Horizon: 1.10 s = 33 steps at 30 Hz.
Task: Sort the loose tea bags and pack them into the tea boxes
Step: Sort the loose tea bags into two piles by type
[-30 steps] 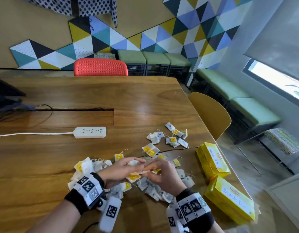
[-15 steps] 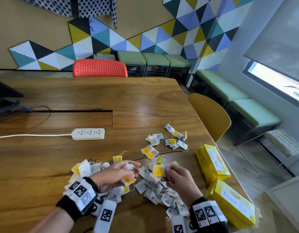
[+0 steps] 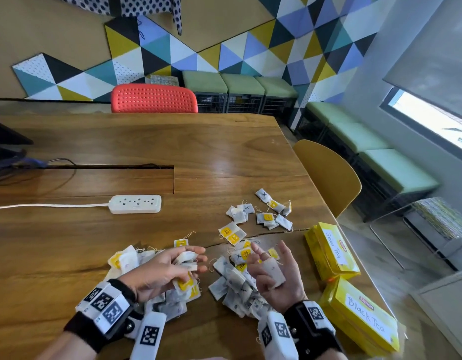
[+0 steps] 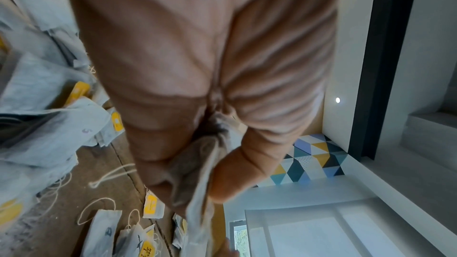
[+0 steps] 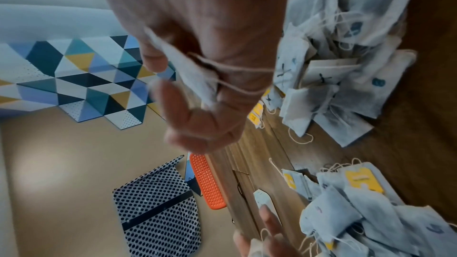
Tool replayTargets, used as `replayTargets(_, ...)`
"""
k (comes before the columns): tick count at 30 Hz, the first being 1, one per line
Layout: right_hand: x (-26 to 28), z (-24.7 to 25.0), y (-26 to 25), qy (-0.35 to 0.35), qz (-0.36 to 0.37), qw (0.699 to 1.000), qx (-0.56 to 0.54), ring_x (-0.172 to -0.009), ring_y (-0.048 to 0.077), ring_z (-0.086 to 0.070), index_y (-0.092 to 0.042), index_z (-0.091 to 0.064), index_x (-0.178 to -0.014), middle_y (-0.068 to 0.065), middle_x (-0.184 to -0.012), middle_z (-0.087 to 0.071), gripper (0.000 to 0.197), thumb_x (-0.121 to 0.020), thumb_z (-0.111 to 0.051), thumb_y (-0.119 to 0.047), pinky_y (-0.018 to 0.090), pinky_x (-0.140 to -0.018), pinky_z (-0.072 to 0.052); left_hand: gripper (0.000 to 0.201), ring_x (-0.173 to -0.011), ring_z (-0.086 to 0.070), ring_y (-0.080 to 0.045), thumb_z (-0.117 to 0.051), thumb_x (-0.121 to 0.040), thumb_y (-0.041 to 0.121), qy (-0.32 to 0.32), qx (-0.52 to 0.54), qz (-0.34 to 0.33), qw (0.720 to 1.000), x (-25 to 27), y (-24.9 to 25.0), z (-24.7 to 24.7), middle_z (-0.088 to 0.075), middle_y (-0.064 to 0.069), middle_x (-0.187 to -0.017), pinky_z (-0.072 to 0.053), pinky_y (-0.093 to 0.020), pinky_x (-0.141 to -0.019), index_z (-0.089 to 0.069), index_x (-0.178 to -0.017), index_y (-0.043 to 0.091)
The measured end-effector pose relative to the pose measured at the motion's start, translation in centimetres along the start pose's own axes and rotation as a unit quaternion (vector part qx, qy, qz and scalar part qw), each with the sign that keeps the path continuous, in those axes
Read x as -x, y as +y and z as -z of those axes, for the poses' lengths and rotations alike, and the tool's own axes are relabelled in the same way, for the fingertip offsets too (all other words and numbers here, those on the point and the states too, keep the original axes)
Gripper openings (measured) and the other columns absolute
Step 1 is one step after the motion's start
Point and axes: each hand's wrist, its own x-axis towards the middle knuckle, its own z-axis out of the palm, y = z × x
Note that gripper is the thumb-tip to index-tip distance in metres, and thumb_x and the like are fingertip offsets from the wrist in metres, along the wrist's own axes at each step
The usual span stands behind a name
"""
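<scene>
Wooden table (image 3: 68,250), lower frame: loose tea bags (image 3: 235,287) heaped at centre. Left hand (image 3: 159,274) grips several bags; right hand (image 3: 274,274) pinches one tea bag (image 3: 272,271) palm-up, probably reading its mark. Tea boxes (image 3: 331,253) wait lower right, closed.

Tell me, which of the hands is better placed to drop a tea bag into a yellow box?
Probably the right hand: it already holds a tea bag and is nearer both boxes at the table's right edge. The left hand is farther away.

Yellow tea boxes (image 3: 331,252), white tea bags (image 3: 233,281) — yellow tags, red chair (image 3: 154,98), wood-brown table (image 3: 146,141)
</scene>
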Motion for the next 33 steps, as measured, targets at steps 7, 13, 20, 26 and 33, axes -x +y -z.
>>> replayTargets(7,-0.6,0.3,0.2,-0.064,-0.034,0.997,0.024,-0.113,0.041,-0.059,-0.002,-0.049,-0.137,0.021,-0.144,-0.044,0.082,-0.083,-0.049,-0.064,0.048,-0.077,-0.056,0.056,-0.110,-0.064,-0.030,-0.048,-0.079,-0.029,-0.004,0.059,-0.003,0.998,0.5,0.0,0.3,-0.065,-0.017,-0.121,-0.057,-0.030,-0.085,-0.055,-0.126,0.002)
replayTargets(13,-2.1,-1.2,1.1,0.154,-0.067,0.916,0.365,-0.059,0.015,-0.055,-0.007,-0.058,-0.104,0.006,-0.080,-0.060,0.025,-0.094,-0.048,-0.029,0.020,-0.043,-0.043,0.033,-0.110,-0.065,-0.029,-0.043,-0.094,-0.010,0.012,0.109,-0.015,0.994,1.0,0.4,0.2,-0.065,-0.015,-0.121,-0.057,-0.029,-0.084,-0.053,-0.123,0.000)
replayTargets(20,-5.6,-4.4,6.2,0.086,-0.051,0.651,0.753,-0.058,0.012,-0.046,-0.012,-0.052,-0.087,0.002,-0.072,-0.050,0.016,-0.097,-0.046,-0.023,0.028,-0.052,-0.038,0.033,-0.064,-0.064,-0.014,-0.051,-0.093,0.011,0.086,0.254,-0.007,0.963,1.5,1.3,1.2,-0.069,-0.017,-0.102,-0.052,-0.018,-0.048,-0.056,-0.123,-0.001)
replayTargets(26,-7.5,-7.9,8.3,0.049,0.018,0.770,0.636,-0.100,0.026,-0.062,-0.015,-0.055,-0.118,0.015,-0.123,-0.060,0.027,-0.096,-0.053,-0.030,0.036,-0.081,-0.052,0.045,-0.079,-0.068,-0.023,-0.042,-0.086,0.016,0.067,0.362,-0.081,0.926,3.2,2.5,2.5,-0.059,-0.026,-0.124,-0.056,-0.025,-0.059,-0.054,-0.124,-0.004)
replayTargets(33,-6.0,-8.5,7.7,-0.047,0.260,0.628,0.732,-0.082,0.013,-0.065,-0.035,-0.069,-0.099,-0.006,-0.103,-0.066,0.027,-0.087,-0.066,-0.011,0.024,-0.076,-0.054,0.037,-0.085,-0.070,-0.024,-0.032,-0.095,-0.005,0.099,0.316,-0.111,0.937,2.6,2.0,2.6,-0.063,-0.028,-0.117,-0.059,-0.027,-0.067,-0.054,-0.124,-0.006)
